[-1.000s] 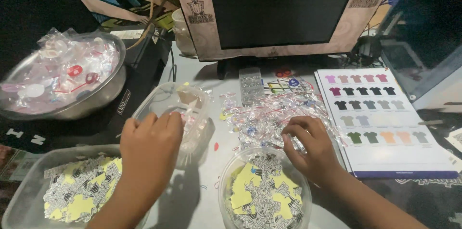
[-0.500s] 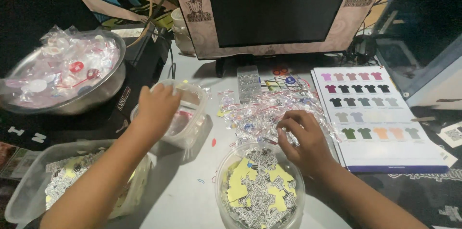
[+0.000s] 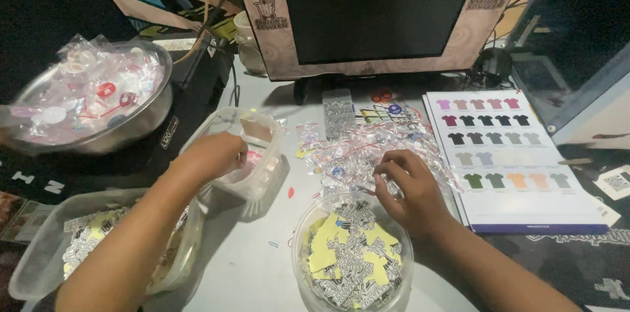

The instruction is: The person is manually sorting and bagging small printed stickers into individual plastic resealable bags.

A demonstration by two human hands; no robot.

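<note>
- The left hand (image 3: 211, 156) is dipped into a clear plastic tub (image 3: 252, 154) at centre-left, fingers curled inside; whether anything is gripped cannot be told.
- The right hand (image 3: 408, 187), fingers pinched on a small clear bag, rests on the bag pile (image 3: 367, 148) at centre, above the round sticker container (image 3: 352, 259), kept within easy reach.

Two hands: left hand (image 3: 211, 154), right hand (image 3: 412, 187). One metal bowl (image 3: 147, 118) of bagged bits. Two clear rectangular tubs: small tub (image 3: 269, 167), big tub (image 3: 33, 266). One round clear container (image 3: 298, 246) of stickers. One colour chart (image 3: 525, 200), one monitor (image 3: 380, 10). Loose small bags (image 3: 354, 148): too many to count.
</note>
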